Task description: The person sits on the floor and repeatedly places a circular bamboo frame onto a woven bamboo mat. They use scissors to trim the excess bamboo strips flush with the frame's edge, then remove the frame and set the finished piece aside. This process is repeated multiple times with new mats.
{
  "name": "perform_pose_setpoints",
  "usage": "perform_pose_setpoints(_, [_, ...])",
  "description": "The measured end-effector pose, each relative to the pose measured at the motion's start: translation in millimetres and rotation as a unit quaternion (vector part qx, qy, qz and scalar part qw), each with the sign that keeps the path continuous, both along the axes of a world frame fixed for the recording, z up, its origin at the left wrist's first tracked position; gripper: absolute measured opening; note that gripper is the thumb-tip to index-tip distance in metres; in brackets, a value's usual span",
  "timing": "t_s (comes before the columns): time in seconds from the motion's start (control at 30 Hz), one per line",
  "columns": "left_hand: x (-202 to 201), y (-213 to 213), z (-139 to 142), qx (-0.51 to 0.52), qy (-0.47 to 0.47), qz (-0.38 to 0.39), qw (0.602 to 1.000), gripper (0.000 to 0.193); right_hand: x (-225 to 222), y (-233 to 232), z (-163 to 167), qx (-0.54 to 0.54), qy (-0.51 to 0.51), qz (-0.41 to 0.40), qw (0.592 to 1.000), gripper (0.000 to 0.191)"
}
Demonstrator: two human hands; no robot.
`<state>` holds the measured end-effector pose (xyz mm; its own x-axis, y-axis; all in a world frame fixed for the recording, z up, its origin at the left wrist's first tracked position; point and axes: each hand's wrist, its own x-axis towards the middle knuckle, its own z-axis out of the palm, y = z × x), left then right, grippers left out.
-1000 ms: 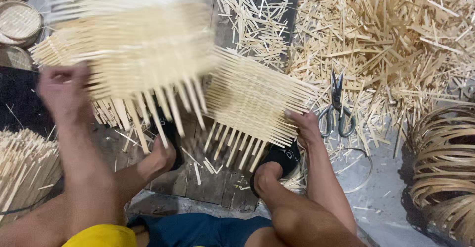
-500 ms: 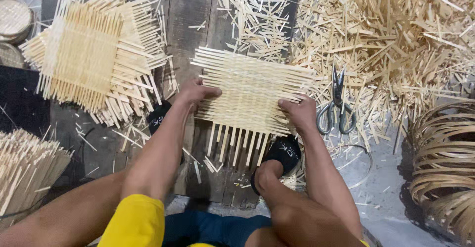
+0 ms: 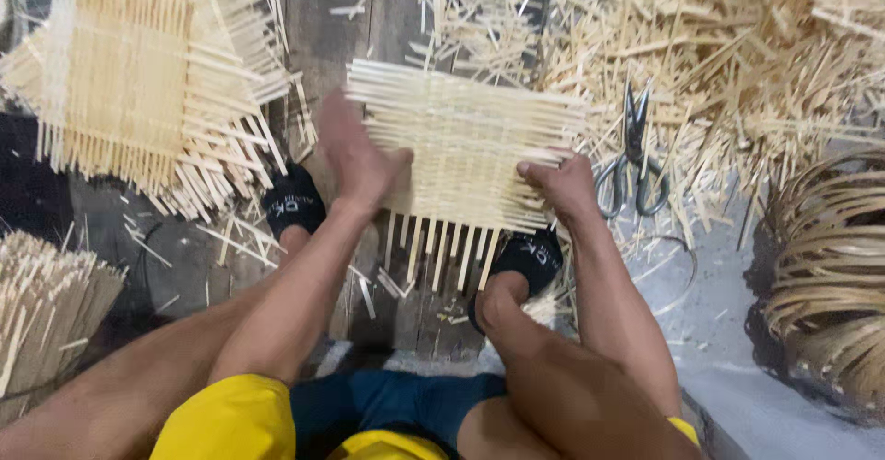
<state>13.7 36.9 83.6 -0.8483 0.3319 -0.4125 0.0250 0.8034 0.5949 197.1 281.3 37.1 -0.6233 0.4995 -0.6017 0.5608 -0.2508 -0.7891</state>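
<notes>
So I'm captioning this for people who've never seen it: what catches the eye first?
A square mat of woven bamboo strips lies at centre, with the left hand on its left edge and the right hand on its right. A stack of finished mats sits upper left, and scissors lie beside loose bamboo offcuts on the right.

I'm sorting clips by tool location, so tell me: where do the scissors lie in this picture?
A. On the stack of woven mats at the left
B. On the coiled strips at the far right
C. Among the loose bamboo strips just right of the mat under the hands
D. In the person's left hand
C: the scissors lie on the loose bamboo strips, just right of the woven mat and beyond the right hand.
</notes>
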Motion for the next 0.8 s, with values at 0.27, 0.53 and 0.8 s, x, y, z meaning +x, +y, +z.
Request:
perform_pose_setpoints(0.27, [38, 24, -9, -0.023, 0.131, -0.473, 0.871, 0.074, 7, -4, 2, -0.037, 0.078, -0.001, 0.996, 0.033])
perform_pose_setpoints(0.53, [35, 22, -7, -0.023, 0.112, -0.486, 0.867, 0.092, 10, -1, -8, -0.067, 0.098, -0.003, 0.993, 0.033])
perform_pose_setpoints(0.8, [54, 18, 1, 0.008, 0.12, -0.482, 0.868, 0.091, 62, -7, -51, 0.065, 0.061, -0.041, 0.995, 0.033])
